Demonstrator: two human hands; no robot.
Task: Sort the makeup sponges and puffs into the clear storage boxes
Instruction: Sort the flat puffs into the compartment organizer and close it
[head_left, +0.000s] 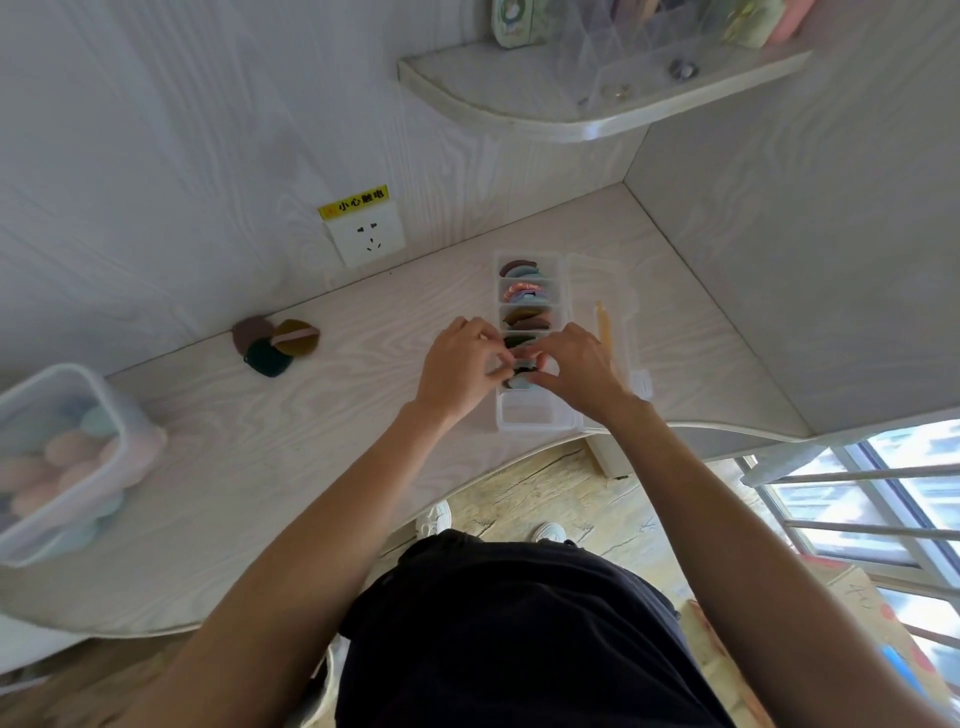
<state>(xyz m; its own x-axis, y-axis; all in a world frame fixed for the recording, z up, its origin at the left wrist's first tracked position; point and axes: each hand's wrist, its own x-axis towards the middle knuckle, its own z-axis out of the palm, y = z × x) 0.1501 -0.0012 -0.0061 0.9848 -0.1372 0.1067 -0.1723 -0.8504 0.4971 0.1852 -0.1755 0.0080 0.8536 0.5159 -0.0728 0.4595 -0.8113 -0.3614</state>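
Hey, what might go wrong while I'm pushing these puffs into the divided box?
1. The clear divided plastic box lies close to the desk's front edge; pressing with both the left hand and the right hand might nudge it off.
2. The three loose dark puffs lie far left, easy to overlook.

Light: soft daylight from the window (878, 499) at lower right
Glare: panes blown out white
Shadows: faint on the counter (260, 441)
Distortion: wide-angle bending at edges
Focus: soft overall; left-edge box (57, 462) blurred
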